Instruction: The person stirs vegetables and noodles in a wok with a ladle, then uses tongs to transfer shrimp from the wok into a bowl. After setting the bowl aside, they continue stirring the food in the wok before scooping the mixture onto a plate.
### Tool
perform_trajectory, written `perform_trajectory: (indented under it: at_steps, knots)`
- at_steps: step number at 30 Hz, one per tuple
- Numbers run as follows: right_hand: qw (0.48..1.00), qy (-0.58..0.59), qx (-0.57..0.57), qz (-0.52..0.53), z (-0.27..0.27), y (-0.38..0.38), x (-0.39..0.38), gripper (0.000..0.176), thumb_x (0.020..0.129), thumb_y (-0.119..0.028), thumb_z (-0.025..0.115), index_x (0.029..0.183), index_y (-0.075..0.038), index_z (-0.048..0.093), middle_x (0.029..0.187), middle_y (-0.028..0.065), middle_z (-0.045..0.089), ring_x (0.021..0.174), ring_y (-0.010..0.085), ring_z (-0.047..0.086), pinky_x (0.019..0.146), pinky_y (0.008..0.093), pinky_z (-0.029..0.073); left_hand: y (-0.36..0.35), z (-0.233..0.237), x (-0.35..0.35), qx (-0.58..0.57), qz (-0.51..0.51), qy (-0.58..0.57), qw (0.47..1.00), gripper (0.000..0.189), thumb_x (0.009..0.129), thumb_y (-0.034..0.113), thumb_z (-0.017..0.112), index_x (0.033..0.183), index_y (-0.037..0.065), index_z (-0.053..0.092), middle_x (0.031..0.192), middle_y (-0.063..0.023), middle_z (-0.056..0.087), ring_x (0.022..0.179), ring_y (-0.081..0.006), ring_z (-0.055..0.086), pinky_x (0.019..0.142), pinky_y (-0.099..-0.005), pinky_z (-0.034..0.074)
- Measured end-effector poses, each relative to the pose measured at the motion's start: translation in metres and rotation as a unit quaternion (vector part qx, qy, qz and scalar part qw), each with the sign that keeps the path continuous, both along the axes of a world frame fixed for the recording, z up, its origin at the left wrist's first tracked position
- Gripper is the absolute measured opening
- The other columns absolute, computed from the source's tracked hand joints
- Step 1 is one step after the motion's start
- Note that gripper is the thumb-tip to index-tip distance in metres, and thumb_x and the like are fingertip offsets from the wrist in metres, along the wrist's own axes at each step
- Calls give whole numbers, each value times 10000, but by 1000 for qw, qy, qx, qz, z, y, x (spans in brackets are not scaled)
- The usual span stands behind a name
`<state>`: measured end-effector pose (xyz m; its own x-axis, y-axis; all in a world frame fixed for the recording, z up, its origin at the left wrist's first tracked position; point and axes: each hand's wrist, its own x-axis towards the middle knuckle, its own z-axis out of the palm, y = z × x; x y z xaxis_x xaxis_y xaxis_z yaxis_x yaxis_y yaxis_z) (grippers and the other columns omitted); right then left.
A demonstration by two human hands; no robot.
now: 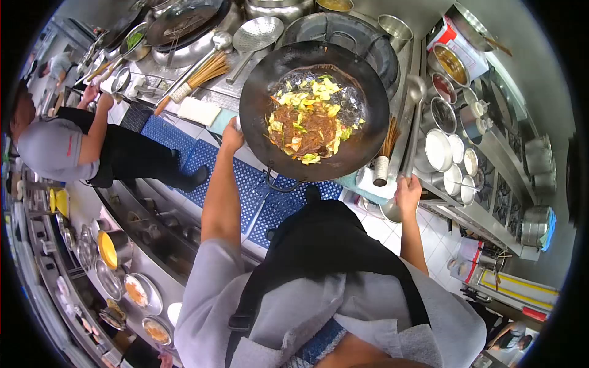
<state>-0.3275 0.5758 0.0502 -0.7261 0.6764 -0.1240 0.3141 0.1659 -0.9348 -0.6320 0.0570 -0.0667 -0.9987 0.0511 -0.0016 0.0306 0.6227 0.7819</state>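
A large black wok (368,138) holds brown noodles (304,126) mixed with yellow-green cabbage pieces. My left hand (232,135) is closed at the wok's left edge, with a bit of white cloth by the fingers. To the right of the wok, my right hand (407,195) is closed around the long handle of a metal ladle (417,91), whose bowl points away from me. A bamboo wok brush (381,165) lies between the wok and the ladle.
Behind the wok sits a dark burner ring (386,61). A perforated skimmer (257,34), a second bamboo brush (199,76) and a folded white cloth (199,111) lie left. Seasoning pots (438,150) line the right side. A co-worker (67,144) stands at left.
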Motion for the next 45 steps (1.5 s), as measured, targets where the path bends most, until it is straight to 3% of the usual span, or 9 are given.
perform_trajectory:
  at_steps: [3,7,10,18,25,31,35,42,45]
  knots:
    - [997,12,-65,41,29,-19,32,115,946,-16,578,1057,-21,550,645,-1,522,457,89,485,398,267,381,-15,42,41,-45,98,-63,992,448,905,210,670,1306,16,620,1111,-217,744,1037,-383,718,909,-446,573]
    - [979,31,-147,135,71,-26,56,389,950,50,567,1338,28,550,818,43,617,476,65,475,430,245,390,-60,36,150,612,110,-192,760,461,938,236,604,1349,25,593,1137,-113,720,1021,-310,721,848,-460,616]
    - [977,-4,-113,181,106,-49,37,674,980,39,578,1612,-74,374,834,34,632,486,33,440,419,225,355,-48,31,209,545,166,-267,777,457,972,255,592,1361,16,583,1192,-124,702,1037,-282,713,854,-438,610]
    - [925,-119,2,361,89,-94,37,695,925,-120,713,1574,-153,468,763,92,630,662,136,516,679,311,474,67,107,218,478,132,-331,803,484,1108,368,439,1374,-16,566,1257,-145,685,1138,-276,680,1001,-443,529]
    - [947,-97,-33,305,129,-43,42,657,905,-12,693,1530,-145,539,681,-20,552,581,56,484,556,266,418,153,155,188,478,62,-348,804,346,976,151,498,1222,-81,570,1082,-215,704,901,-344,727,716,-444,619]
    - [913,-165,56,370,244,44,-4,639,914,-16,652,1532,-129,538,682,-2,589,481,57,485,471,280,434,266,194,26,536,45,-364,761,144,1045,221,466,1053,95,537,958,-139,656,764,-283,651,610,-452,580]
    - [859,-40,283,424,171,54,-85,617,876,-133,667,1473,-40,543,1097,322,695,1021,459,679,943,488,522,307,145,-12,567,59,-385,726,160,1028,165,460,1099,70,567,982,-135,677,801,-292,675,576,-437,580]
    - [962,-36,-70,260,145,56,-31,487,931,-67,631,1415,-30,591,867,119,673,689,128,560,627,321,474,268,171,146,553,90,-390,730,246,1057,200,447,1221,64,569,1077,-136,692,851,-281,714,645,-440,588]
    - [954,-70,34,288,133,52,-49,444,948,-80,632,1389,-33,600,808,57,605,667,107,512,601,298,436,274,163,113,553,128,-317,760,234,1011,211,523,1163,37,564,995,-132,689,796,-286,703,618,-433,562]
